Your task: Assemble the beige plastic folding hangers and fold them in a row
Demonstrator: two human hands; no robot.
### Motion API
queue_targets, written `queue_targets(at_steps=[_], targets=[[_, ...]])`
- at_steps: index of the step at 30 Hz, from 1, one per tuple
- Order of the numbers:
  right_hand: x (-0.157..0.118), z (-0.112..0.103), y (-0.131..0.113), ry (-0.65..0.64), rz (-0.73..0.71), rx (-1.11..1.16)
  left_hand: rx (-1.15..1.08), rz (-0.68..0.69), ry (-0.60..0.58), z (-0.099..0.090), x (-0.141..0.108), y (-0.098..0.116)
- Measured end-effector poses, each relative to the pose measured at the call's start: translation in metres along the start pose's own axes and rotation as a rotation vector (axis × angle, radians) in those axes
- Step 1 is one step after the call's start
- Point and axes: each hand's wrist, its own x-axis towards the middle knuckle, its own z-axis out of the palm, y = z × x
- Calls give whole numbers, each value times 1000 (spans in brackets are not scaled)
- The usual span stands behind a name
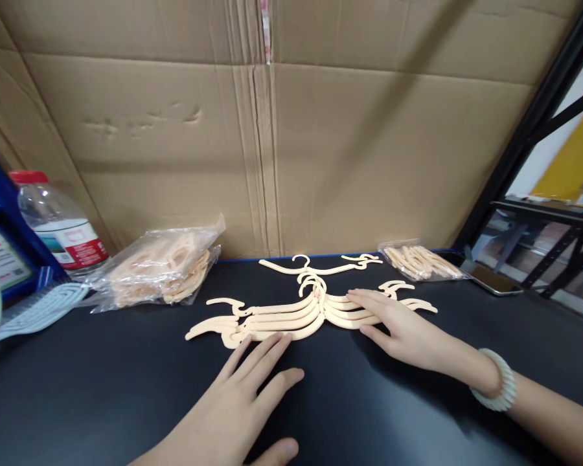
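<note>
Several cream plastic hangers lie overlapped in a row on the black table, their hooks bunched at the middle. My left hand is spread out, its fingertips at the near edge of the closest hanger's left arm. On the right arms of the row rests my right hand, fingers extended and not wrapped round anything; part of the hangers is hidden beneath it. Behind the row a single hanger lies apart, a small cream piece at its right end.
Clear bags of cream hanger parts lie at the back left and back right. A red-capped bottle and a pale hairbrush are on the left. A phone lies far right. Cardboard walls the back.
</note>
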Motion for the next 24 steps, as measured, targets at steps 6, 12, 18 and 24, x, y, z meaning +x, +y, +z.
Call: queue_targets(at_steps=[6,12,18,24], targets=[[2,3,4,-13,11,-6,10,13,-15,-1,3,-4],[5,5,7,22,3,7,-26,15,-11,1,2,-7],[5,5,8,9,14,-5,0,-7,-49,-1,3,-7],[6,4,7,-12,28,-19,51,-16,-42,6,1,-6]])
